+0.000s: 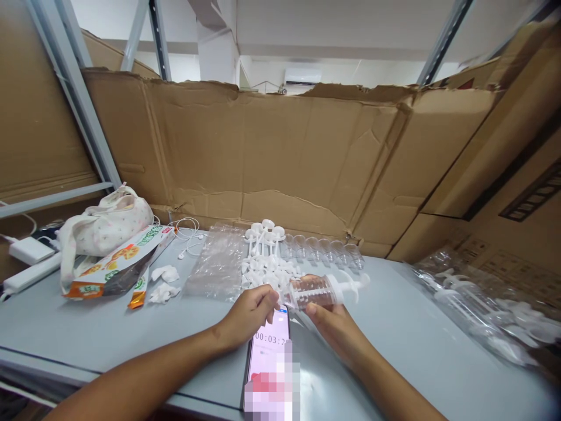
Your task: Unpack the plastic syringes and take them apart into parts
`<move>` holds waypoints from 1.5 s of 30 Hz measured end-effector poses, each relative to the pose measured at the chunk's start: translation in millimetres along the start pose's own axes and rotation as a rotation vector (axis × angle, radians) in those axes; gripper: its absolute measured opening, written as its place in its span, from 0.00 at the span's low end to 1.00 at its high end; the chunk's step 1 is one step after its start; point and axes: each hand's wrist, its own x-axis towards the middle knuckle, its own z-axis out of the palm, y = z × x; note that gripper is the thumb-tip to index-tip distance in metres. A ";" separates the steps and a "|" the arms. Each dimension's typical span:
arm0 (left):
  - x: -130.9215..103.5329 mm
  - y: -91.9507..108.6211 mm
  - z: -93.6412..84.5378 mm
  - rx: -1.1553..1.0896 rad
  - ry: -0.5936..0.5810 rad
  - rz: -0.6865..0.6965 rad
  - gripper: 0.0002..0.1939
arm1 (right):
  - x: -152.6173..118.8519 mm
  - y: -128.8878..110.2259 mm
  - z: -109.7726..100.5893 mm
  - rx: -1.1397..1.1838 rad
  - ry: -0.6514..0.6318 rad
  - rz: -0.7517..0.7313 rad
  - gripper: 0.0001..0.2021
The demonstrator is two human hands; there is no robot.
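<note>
My right hand [331, 321] is wrapped around a clear plastic plunger tube [313, 293], which lies nearly level with graduation-like marks along its wall. A white plunger handle [354, 285] sticks out of its right end. At the tube's left end, my left hand [253, 309] is closed, thumb pressed against curled fingers; whatever it pinches is hidden. Just behind both hands lies a heap of small white plastic parts [267, 270], with several white plungers [265, 234] beyond it. Several clear empty cylinders [322, 248] stand in a row behind the tube.
A phone [269, 354] showing a timer lies below my hands. Flat clear bags [214, 260] are left of the heap; crumpled tissues [164, 283], a snack package [118, 266] and a cloth bag [105, 219] lie farther left. Bagged white parts [486, 316] lie right. Cardboard [280, 152] walls the back.
</note>
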 end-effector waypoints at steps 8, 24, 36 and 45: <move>-0.3 2.9 0.5 0.006 0.029 0.033 0.16 | 0.0 -4.0 2.3 0.026 0.019 -0.012 0.19; 12.8 25.7 -40.8 0.495 0.214 0.112 0.23 | 0.5 -9.3 -12.4 0.072 0.104 -0.049 0.25; 35.2 -8.5 -69.6 1.161 0.208 0.106 0.10 | 2.0 -7.3 -12.2 0.021 0.082 -0.032 0.23; 36.0 -8.6 -71.7 1.095 0.224 0.061 0.11 | 2.9 -8.8 -12.8 0.036 0.134 -0.012 0.17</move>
